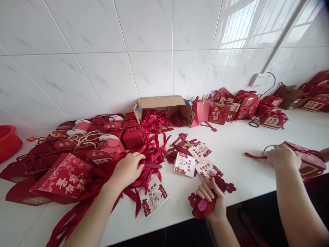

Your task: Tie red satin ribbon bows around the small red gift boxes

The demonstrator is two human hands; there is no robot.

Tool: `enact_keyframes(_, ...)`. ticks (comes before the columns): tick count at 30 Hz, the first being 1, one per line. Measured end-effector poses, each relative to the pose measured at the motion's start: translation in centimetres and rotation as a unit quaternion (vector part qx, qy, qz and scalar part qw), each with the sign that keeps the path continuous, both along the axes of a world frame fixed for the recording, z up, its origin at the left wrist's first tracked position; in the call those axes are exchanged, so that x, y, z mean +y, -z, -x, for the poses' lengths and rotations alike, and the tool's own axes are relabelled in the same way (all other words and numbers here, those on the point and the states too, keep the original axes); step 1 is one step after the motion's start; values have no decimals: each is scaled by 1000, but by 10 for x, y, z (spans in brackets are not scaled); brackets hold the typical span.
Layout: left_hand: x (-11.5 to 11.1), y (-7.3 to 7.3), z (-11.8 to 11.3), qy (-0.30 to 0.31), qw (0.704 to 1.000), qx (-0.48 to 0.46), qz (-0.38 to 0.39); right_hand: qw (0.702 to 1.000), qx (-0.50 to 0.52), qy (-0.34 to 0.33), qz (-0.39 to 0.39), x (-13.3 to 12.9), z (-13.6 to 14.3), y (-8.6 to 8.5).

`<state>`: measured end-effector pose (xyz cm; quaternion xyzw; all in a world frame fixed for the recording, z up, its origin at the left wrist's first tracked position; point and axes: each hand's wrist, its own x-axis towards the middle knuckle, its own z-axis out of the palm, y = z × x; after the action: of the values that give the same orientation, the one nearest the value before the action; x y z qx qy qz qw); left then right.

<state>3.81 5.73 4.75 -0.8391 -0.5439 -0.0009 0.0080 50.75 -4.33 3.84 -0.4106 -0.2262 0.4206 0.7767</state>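
Note:
My left hand point(130, 169) is over the heap of red ribbons point(151, 147), its fingertips closed on one end of a narrow, flat dark red strip point(152, 166) that points right. Near the front edge of the table, my right hand point(213, 200) is wrapped around a bunch of dark red flower-ended felt pieces point(199, 207), with a pinkish piece among them. A square printed card point(154, 197) lies between my hands. More cards point(184, 164) are spread beyond my right hand, beside several loose red strips point(181, 140).
Red gift boxes point(68, 175) are piled at left, near a red basin point(9, 142). An open cardboard box point(161, 102) of ribbons stands against the tiled wall. At right, another person's hand point(284, 156) works at a red box point(309, 159). Finished-looking boxes point(273, 118) line the back.

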Motion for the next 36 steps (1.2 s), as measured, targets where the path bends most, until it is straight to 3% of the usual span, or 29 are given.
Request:
enact_keyframes(2,8,20,-9,15,1000,9,7,1000,27,-9,-1,-12,29,9)
enact_keyframes(4,13,30,-10,9,1000,15,1,998,63,-25,-4,-23,75,28)
enact_keyframes(8,-2,26,-15,-14,998,-13,-59,990,127,-63,-7,-34,181,75)
enact_keyframes(11,-35,20,-40,-9,982,-106,-155,978,189,-89,-13,-30,236,92)
enact_keyframes(13,-58,24,-63,55,973,-168,-148,962,251,-105,-8,-25,257,93)
enact_keyframes(15,-77,30,-85,127,968,-198,-92,951,288,-109,19,-20,270,89)
enact_keyframes(19,-87,34,-99,201,955,-216,-36,947,284,-97,112,-15,277,85)
enact_keyframes(22,-62,25,-82,216,946,-243,8,944,284,-100,136,-17,270,89)
enact_keyframes(25,-7,22,-59,129,970,-206,-28,944,288,-104,123,-19,259,95)
enact_keyframes(27,35,29,-48,91,977,-188,-45,943,299,-111,99,-19,253,99)
enact_keyframes(30,83,47,-41,81,983,-160,-46,933,329,-141,38,-18,249,103)
enact_keyframes(33,105,60,-43,78,984,-152,-41,928,341,-147,9,-17,248,106)
enact_keyframes(36,113,59,-43,51,983,-174,-42,930,338,-143,10,-14,248,108)
